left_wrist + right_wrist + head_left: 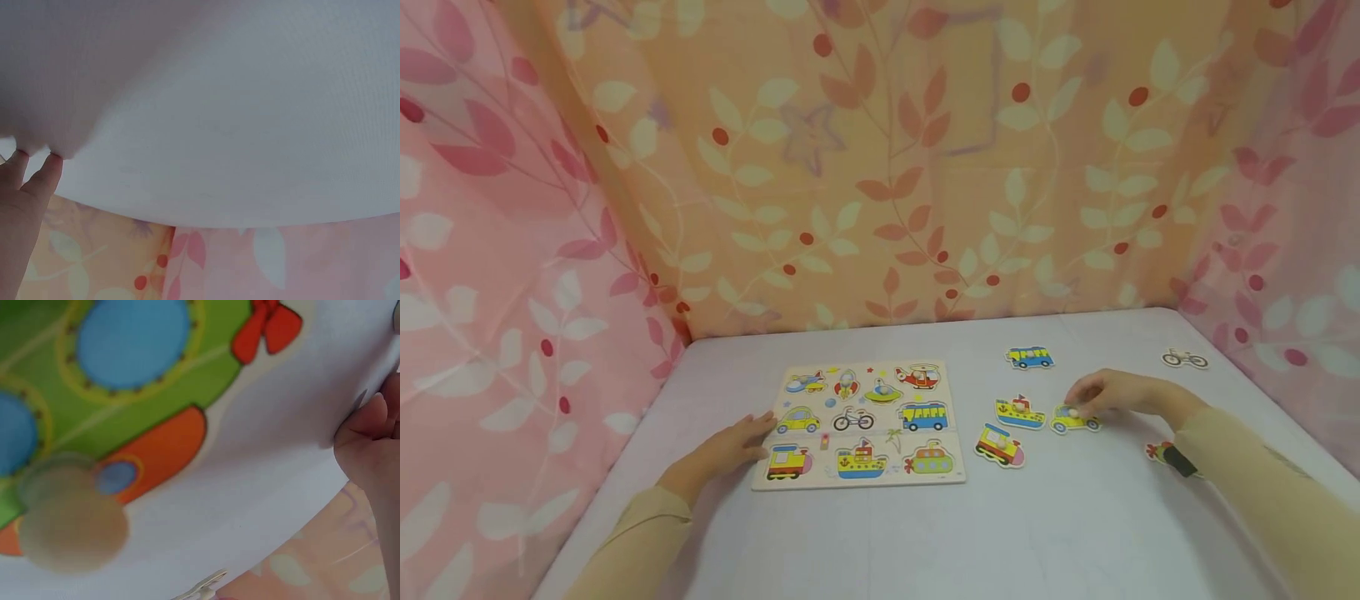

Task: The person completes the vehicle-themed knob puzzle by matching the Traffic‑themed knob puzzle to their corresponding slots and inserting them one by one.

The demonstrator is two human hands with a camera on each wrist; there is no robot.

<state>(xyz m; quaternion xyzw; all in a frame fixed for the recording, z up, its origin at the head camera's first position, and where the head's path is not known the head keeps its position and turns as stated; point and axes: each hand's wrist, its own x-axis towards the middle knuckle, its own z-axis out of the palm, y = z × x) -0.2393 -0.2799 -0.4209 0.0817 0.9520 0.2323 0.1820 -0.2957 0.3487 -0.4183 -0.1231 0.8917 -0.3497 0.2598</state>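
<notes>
A wooden puzzle board (831, 437) printed with vehicles lies left of the middle of the table. Along its left edge rests my left hand (741, 442), fingers stretched out; two of its fingertips show in the left wrist view. To the right of the board, my right hand (1112, 393) pinches at the knob of a yellow car puzzle piece (1062, 423), which lies flat. The right wrist view has that hand (375, 434) at its edge, fingers curled close over the table, with the car out of sight. Beside the car lie a ship piece (1018, 414) and a train piece (996, 446).
A blue bus piece (1030, 358) lies farther back, a bicycle piece (1185, 359) at the far right. My right forearm partly covers a green submarine piece (1167, 454). Knobbed pieces, including a helicopter (919, 379), sit in the board's top row. Patterned curtains (887, 167) surround the table.
</notes>
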